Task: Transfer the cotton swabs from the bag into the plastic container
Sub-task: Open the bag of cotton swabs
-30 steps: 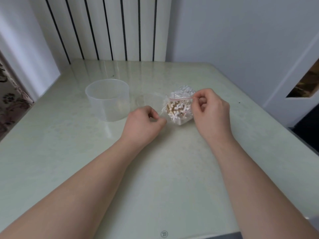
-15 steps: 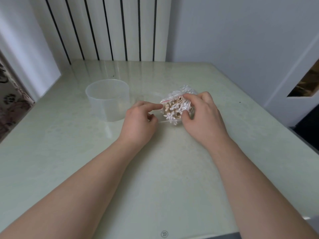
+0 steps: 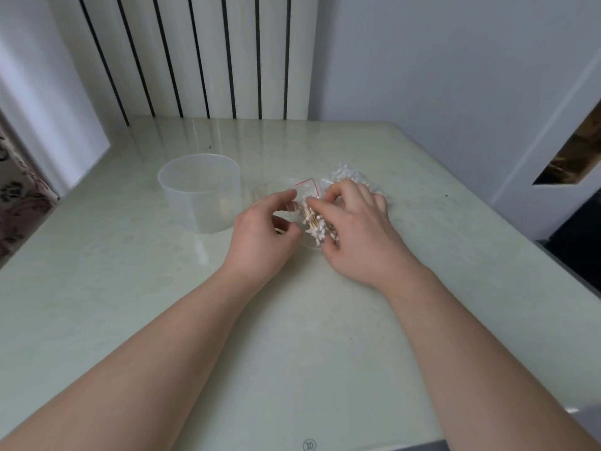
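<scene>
A clear zip bag [image 3: 309,190] with a red seal strip lies in the middle of the pale green table [image 3: 136,288], packed with wooden-stemmed cotton swabs [image 3: 317,227]. My right hand [image 3: 353,222] curls over the bag from the right, fingers and thumb gripping it. My left hand [image 3: 265,227] pinches the bag's left edge near the red strip. A round translucent plastic container [image 3: 200,192] stands upright and empty, just left of my left hand.
A second crumpled clear bag of white swabs [image 3: 349,175] lies behind my right hand. A white radiator [image 3: 195,56] lines the wall beyond the table's far edge. The table's right edge runs diagonally near a dark doorway [image 3: 579,236].
Both hands closed in on the bag: the left hand went from a loose fist to pinching its left edge, and the right hand moved from the red strip to gripping the bag.
</scene>
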